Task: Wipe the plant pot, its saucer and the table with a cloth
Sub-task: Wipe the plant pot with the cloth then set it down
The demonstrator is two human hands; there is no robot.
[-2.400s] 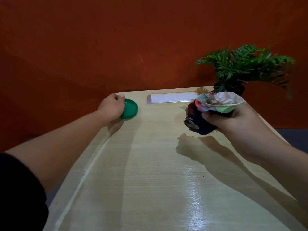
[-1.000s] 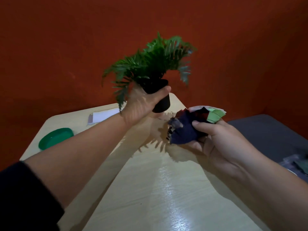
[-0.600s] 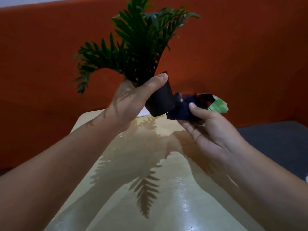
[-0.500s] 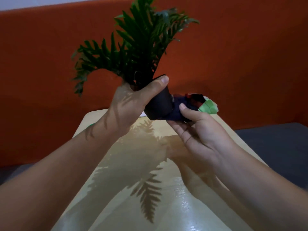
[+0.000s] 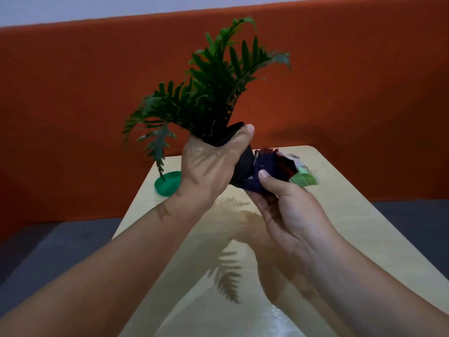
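My left hand (image 5: 209, 166) grips a small black plant pot (image 5: 243, 164) with green fern fronds, holding it tilted above the table (image 5: 340, 227); my thumb lies over the pot's rim. My right hand (image 5: 286, 207) holds a bunched multicoloured cloth (image 5: 277, 171), dark blue with red, white and green patches, pressed against the pot's lower right side and base. The green saucer (image 5: 167, 183) lies on the table's far left corner, apart from the pot.
The pale wooden table is glossy and shows the fern's shadow. An orange-red wall stands behind it. Dark grey floor lies on both sides of the table.
My left hand let go of the saucer, picked up the pot and raised it. My right hand brought the cloth against the pot's side; the view has shifted so the saucer shows again.
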